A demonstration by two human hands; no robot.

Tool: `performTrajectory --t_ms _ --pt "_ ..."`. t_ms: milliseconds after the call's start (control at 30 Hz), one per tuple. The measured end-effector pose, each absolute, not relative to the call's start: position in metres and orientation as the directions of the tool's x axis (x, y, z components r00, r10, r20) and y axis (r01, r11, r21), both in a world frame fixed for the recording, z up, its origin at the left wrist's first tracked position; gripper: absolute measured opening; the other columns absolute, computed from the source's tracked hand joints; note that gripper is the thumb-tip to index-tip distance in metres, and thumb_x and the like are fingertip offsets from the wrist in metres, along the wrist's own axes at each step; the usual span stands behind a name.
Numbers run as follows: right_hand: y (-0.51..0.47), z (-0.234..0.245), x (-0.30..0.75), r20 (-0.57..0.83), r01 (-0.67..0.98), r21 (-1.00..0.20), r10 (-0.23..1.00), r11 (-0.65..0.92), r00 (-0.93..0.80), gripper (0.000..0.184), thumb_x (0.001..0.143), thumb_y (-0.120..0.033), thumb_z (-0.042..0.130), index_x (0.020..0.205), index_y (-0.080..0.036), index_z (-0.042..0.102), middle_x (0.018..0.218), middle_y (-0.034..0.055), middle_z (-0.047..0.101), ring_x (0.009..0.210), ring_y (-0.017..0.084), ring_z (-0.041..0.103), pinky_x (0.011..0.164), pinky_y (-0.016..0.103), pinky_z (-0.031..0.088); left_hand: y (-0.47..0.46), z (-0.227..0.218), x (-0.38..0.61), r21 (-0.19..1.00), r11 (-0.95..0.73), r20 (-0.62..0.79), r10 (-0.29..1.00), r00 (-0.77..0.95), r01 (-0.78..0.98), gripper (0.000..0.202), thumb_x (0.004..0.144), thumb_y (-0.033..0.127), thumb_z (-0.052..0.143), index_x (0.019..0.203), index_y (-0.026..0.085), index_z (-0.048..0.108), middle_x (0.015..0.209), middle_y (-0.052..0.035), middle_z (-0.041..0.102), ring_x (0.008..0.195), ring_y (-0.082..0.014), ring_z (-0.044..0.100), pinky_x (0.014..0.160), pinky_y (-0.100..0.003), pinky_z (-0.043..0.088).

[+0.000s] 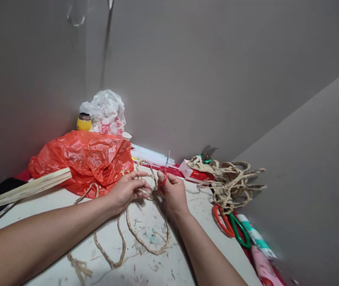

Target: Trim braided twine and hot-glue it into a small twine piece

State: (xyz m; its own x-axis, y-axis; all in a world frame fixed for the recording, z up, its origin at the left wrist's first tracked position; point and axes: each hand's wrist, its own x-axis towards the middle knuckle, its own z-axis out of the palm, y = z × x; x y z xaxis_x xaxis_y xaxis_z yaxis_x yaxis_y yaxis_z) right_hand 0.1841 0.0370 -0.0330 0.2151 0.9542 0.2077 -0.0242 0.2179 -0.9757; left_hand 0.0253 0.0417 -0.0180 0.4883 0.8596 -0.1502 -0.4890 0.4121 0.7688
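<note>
My right hand grips a small pair of scissors with red handles, its blades pointing up and away from me. Close beside it, my left hand has its fingers curled round a thin braided straw cord. Loops of the cord rise between the two hands and hang down onto the white tabletop. More of it runs under my left forearm, near a frayed, tied end. The fingertips partly hide where the cord is pinched.
A crumpled red plastic bag lies behind my left hand, with a white bag and yellow jar beyond. Pale flat strips are at left. Tangled braided cord and orange- and green-handled scissors lie right, by the wall.
</note>
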Motion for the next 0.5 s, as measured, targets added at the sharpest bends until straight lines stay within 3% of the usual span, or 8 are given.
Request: performTrajectory --t_ms 167,267,367,433,500 --pt "0.026 -0.028 0.176 0.275 0.120 -0.958 0.952 0.259 0.137 0.037 0.075 -0.041 0.071 0.051 -0.017 0.057 0.044 -0.0055 0.044 0.043 0.009 0.034 0.042 0.022 0.028 0.045 -0.013 0.025 0.723 0.405 -0.163 0.887 0.432 -0.559 0.022 0.086 0.027 0.056 0.102 0.012 0.057 0.075 -0.0074 0.066 0.068 -0.0157 0.066 0.066 -0.027 0.054" --pt "0.019 -0.024 0.167 0.338 0.167 -0.932 0.937 0.321 0.089 0.013 0.070 -0.031 0.075 0.071 -0.019 0.070 0.058 -0.0033 0.056 0.053 0.012 0.046 0.053 0.024 0.039 0.048 -0.011 0.024 0.683 0.427 -0.185 0.886 0.425 -0.593 0.024 0.090 0.032 0.049 0.105 0.013 0.052 0.075 -0.0079 0.066 0.067 -0.0161 0.067 0.066 -0.028 0.054" --pt "0.015 -0.025 0.161 0.360 0.189 -0.918 0.933 0.348 0.032 0.019 0.067 -0.024 0.077 0.085 -0.021 0.072 0.063 -0.0022 0.060 0.058 0.015 0.051 0.058 0.027 0.043 0.047 -0.009 0.024 0.647 0.449 -0.199 0.879 0.433 -0.616 0.025 0.092 0.034 0.044 0.106 0.014 0.048 0.076 -0.0088 0.067 0.062 -0.0155 0.066 0.062 -0.027 0.054" --pt "0.015 -0.025 0.160 0.353 0.188 -0.920 0.935 0.343 0.022 0.010 0.070 -0.026 0.074 0.077 -0.020 0.070 0.060 -0.0023 0.060 0.052 0.013 0.049 0.052 0.026 0.042 0.045 -0.008 0.024 0.640 0.448 -0.199 0.881 0.429 -0.624 0.026 0.092 0.034 0.046 0.107 0.013 0.047 0.073 -0.0075 0.066 0.060 -0.0146 0.065 0.064 -0.027 0.054" --pt "0.016 -0.025 0.161 0.342 0.174 -0.928 0.939 0.330 0.046 0.015 0.075 -0.030 0.070 0.066 -0.019 0.065 0.053 -0.0035 0.057 0.044 0.011 0.045 0.046 0.023 0.039 0.044 -0.008 0.024 0.645 0.445 -0.197 0.882 0.428 -0.621 0.027 0.090 0.035 0.049 0.107 0.013 0.047 0.071 -0.0061 0.065 0.061 -0.0145 0.066 0.066 -0.027 0.055"
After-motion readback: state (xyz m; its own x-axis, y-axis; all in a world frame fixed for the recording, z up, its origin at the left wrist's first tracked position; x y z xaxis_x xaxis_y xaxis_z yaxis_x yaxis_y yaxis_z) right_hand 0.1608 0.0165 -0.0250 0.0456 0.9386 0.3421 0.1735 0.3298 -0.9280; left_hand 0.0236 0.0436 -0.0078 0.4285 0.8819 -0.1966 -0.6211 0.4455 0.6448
